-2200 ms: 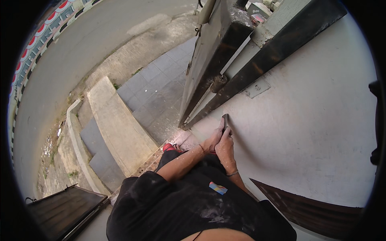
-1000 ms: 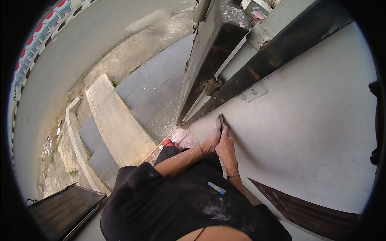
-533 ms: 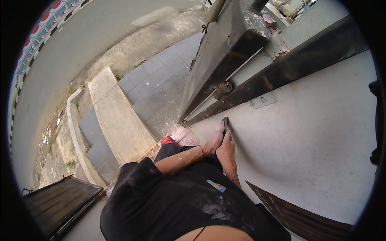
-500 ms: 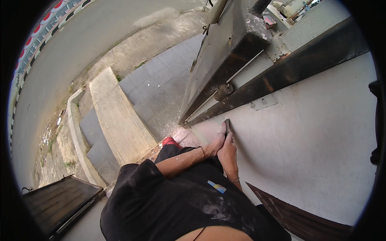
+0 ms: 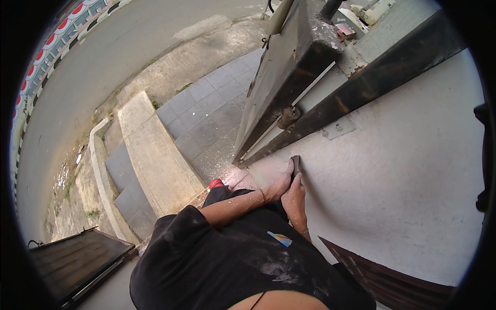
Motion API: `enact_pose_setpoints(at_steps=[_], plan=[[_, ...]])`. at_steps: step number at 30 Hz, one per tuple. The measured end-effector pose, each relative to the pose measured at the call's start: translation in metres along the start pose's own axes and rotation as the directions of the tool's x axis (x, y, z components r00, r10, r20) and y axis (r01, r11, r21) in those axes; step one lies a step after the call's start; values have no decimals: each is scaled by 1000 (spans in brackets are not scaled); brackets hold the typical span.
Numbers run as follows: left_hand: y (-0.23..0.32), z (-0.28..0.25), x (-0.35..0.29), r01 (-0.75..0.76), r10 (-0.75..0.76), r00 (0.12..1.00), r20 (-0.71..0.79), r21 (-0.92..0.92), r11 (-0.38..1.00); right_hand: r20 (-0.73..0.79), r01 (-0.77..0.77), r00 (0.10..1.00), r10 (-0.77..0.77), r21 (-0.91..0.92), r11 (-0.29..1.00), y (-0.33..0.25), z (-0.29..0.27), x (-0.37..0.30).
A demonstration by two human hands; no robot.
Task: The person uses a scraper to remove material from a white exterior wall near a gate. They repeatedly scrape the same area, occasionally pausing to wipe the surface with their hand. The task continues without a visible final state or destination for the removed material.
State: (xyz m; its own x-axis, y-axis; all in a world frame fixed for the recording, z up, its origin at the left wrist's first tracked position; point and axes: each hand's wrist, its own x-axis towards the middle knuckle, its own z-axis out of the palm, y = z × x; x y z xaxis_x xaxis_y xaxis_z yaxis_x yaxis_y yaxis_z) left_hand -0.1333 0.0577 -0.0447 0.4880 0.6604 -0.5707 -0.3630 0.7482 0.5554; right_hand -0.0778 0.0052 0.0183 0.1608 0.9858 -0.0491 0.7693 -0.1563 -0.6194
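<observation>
Within hands (image 5: 280,187), slim dark block (image 5: 296,164)

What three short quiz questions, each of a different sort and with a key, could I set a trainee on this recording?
1. Multiple choice: what do the left hand and right hand hold between them?
A) a red cup
B) a narrow dark tool
C) a coil of rope
2. True or false: pale smudges mark the front of the black clothing.
3. Fill in the colour: the footwear showing beyond the left forearm is ____.

Key: 1. B; 2. True; 3. red
</observation>
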Motion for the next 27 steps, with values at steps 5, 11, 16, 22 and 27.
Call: enact_pose_setpoints(at_steps=[5, 11, 16, 22, 27], plan=[[-7, -3, 4, 47, -35, 998, 57, -226, 973, 48, 57, 997, -57, -4, 998, 4, 3, 3], [-25, -13, 23, 57, -55, 998, 36, -66, 996, 10, -24, 1000, 24, 9, 1000, 14, 16, -4], [-23, -14, 23, 101, -102, 993, -53, -18, 995, 91, -103, 991, 98, 48, 994, 23, 19, -2], [-13, -11, 17, 91, -99, 993, -61, -117, 989, 85, 42, 996, -41, -2, 999, 24, 18, 6], [-16, -17, 25, 30, -34, 997, -71, -52, 998, 28, 97, 995, -97, 0, 995, 20, 19, 7]])
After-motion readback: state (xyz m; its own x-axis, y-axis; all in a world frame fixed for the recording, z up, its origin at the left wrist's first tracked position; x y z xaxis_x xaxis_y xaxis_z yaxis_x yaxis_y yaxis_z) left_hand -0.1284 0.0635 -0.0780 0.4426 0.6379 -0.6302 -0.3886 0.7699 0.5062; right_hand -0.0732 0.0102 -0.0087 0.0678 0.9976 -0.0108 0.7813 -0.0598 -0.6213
